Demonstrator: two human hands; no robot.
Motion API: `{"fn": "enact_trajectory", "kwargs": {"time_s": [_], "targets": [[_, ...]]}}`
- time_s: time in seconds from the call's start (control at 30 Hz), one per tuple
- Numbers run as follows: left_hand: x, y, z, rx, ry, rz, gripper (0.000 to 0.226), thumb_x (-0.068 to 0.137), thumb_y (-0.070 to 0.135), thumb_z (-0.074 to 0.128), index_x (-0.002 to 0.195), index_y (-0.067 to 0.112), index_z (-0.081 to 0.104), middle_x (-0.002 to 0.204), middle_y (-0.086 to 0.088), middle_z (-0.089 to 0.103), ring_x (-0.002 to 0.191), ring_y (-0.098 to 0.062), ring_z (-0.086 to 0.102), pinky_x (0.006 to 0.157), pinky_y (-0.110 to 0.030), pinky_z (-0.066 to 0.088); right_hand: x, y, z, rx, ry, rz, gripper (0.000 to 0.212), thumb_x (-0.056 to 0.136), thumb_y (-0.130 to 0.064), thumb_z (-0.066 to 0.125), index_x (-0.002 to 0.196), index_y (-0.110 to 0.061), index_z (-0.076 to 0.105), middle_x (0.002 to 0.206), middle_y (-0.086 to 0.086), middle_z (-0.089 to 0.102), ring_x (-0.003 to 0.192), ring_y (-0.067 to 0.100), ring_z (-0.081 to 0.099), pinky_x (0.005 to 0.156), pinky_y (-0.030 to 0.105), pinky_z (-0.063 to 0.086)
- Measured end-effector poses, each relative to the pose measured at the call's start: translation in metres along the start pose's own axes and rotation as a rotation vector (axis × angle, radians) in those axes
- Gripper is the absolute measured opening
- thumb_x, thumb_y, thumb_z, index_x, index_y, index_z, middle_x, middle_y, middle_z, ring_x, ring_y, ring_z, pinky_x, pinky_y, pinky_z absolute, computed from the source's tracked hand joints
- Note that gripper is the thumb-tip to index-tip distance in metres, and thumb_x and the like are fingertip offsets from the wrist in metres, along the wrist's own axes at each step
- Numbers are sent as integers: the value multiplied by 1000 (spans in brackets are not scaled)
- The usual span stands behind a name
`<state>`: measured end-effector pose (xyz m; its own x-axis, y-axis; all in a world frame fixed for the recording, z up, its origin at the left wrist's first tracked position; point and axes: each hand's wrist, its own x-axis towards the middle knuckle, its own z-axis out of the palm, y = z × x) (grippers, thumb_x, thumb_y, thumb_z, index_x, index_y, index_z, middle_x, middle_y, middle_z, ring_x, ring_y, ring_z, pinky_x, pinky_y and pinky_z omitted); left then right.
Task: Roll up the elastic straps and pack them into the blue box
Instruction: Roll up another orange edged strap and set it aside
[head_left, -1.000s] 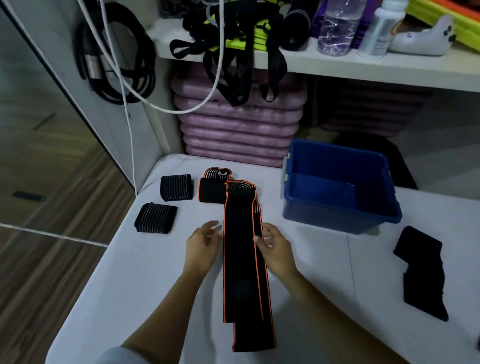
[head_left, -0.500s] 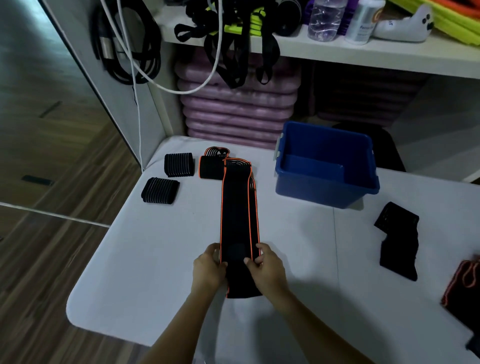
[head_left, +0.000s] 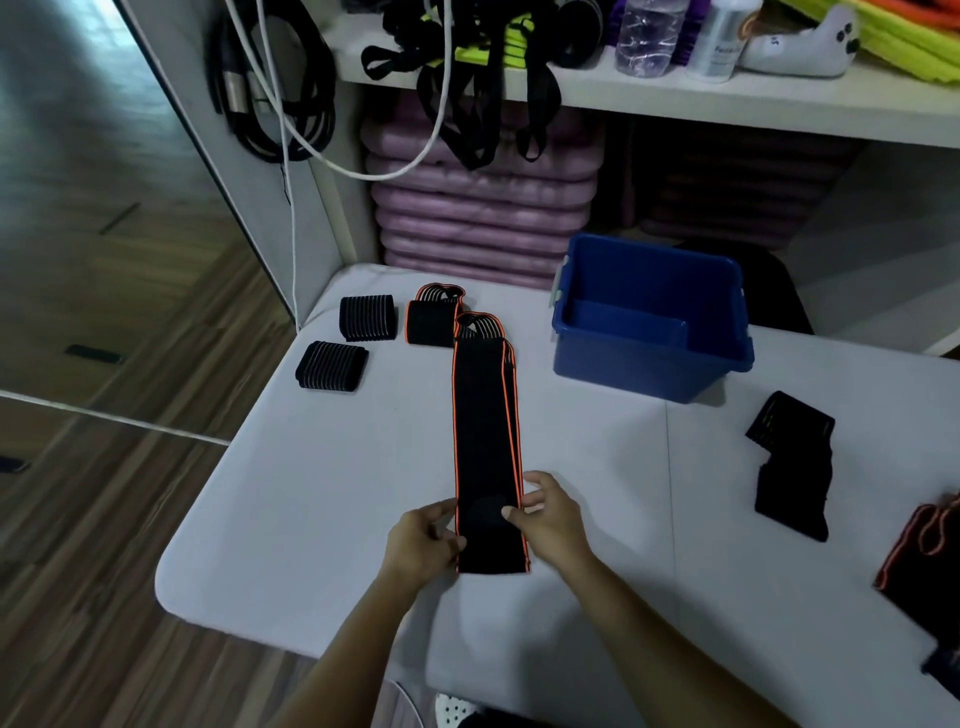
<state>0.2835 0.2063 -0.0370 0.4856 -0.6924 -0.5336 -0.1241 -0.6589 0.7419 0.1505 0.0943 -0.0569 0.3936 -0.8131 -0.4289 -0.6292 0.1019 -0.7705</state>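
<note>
A long black elastic strap with orange edges lies flat on the white table, running away from me. My left hand pinches its near left edge. My right hand holds the near right edge, thumb on top of the strap. The blue box stands open at the far right of the strap, with nothing showing inside. Behind the strap's far end sits a rolled orange-edged strap.
Two rolled black striped straps lie at the far left. A folded black strap and an orange-edged one lie on the right. Behind the table is a shelf with hanging straps and purple mats.
Both hands slid back along the strap from its middle to its near end and now hold its edges. The view shifted, so the table's front edge shows.
</note>
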Motion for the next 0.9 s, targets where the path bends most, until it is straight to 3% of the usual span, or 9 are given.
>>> {"fn": "enact_trajectory", "kwargs": {"time_s": [0.17,0.23,0.43,0.5,0.6,0.73,0.9], "targets": [[0,-8,1,9,-40,-8,50,81,0,63,127,20,57,56,8,60,51,0,57,60,-11,47,1,3,2,3,-1,3,53,74,-14,75,122,-19,55,90,-6,59,85,19,64,85,36,53],[3,-6,0,29,-49,-19,48,81,5,66,126,20,57,63,4,64,58,-4,61,67,-13,49,3,5,3,0,-3,4,55,73,-10,75,123,-18,54,89,-8,58,85,20,64,84,34,53],[37,20,-23,162,134,6,29,83,22,66,112,18,66,89,-6,71,87,-23,66,91,-28,49,21,-11,-4,-73,19,-1,50,87,-27,65,132,-16,46,119,9,61,107,23,60,91,29,47],[55,40,-33,169,199,55,28,85,19,64,113,16,65,97,-7,70,93,-21,65,90,-23,45,39,-24,-6,-78,45,-40,49,89,-28,62,133,-16,45,125,9,58,111,23,58,93,30,46],[88,71,-45,84,271,126,31,88,12,61,119,10,59,105,-8,68,84,-11,58,78,-14,40,76,-46,-7,-43,109,-98,47,90,-25,62,133,-16,47,132,8,53,117,23,55,99,35,47],[140,100,-47,2,352,136,36,90,21,60,124,9,57,107,-9,67,94,-19,61,78,-19,41,129,-75,-3,56,166,-124,44,90,-25,61,132,-15,49,130,7,55,114,22,58,101,37,46],[182,116,-35,-100,384,99,33,89,30,60,117,12,62,103,-8,69,99,-24,63,89,-29,48,175,-85,10,106,188,-109,38,90,-34,60,123,-17,56,118,4,62,103,21,62,97,40,49]]}}
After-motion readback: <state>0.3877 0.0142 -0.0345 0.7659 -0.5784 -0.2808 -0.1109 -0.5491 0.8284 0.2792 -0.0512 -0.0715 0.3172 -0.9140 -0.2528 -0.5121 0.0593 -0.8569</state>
